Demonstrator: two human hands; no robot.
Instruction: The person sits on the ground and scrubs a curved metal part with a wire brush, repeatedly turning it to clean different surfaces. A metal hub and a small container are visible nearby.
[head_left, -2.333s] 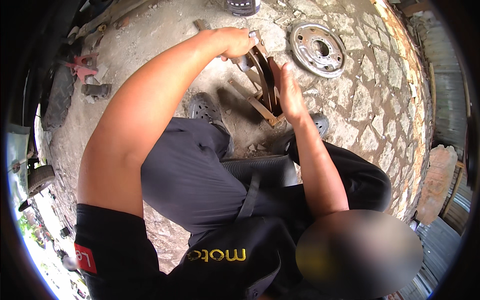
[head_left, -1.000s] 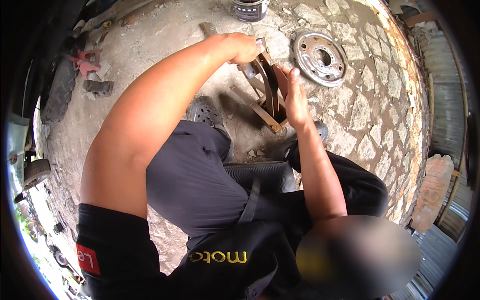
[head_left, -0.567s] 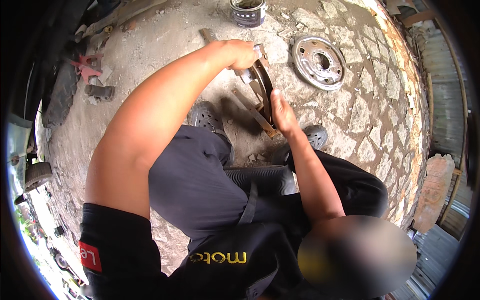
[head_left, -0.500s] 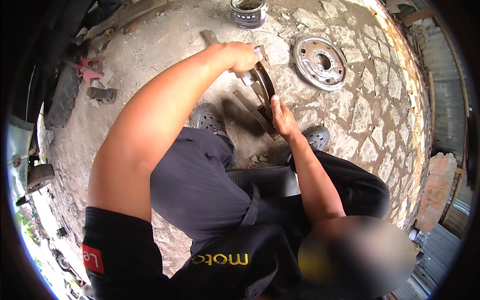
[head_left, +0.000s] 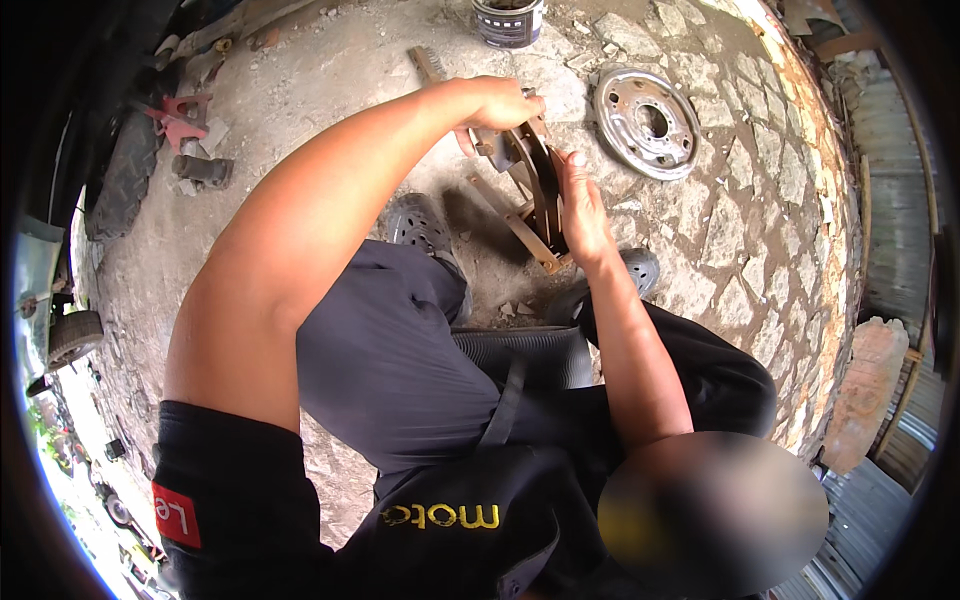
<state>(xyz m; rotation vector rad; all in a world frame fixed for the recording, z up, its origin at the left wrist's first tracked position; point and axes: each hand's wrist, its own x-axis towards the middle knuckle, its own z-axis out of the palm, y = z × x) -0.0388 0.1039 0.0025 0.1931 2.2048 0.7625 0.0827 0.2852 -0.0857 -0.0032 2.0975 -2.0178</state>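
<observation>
A curved brown metal piece (head_left: pixel 542 170) with a raised dark rim stands tilted between my hands. My left hand (head_left: pixel 497 103) has its fingers curled over the upper end. A small block-like metal part (head_left: pixel 486 149) shows just below that hand. Along the right side of the curve lies my right hand (head_left: pixel 585 210), its palm and long fingers pressed to the piece. Under it are flat metal bars (head_left: pixel 507 222) close to the ground between my shoes; how they join the curve is partly hidden.
A round steel wheel disc (head_left: pixel 650 124) lies on the stone paving at the right. A paint can (head_left: pixel 508 24) stands at the far edge, and a wire brush (head_left: pixel 425 64) lies beyond my left arm. Further left are a red metal stand (head_left: pixel 182 118) and a dark cylinder (head_left: pixel 202 171).
The curved piece has tilted and shifted slightly right. My right hand has slid up its side with fingers straighter, and my left hand has moved a little right at the top.
</observation>
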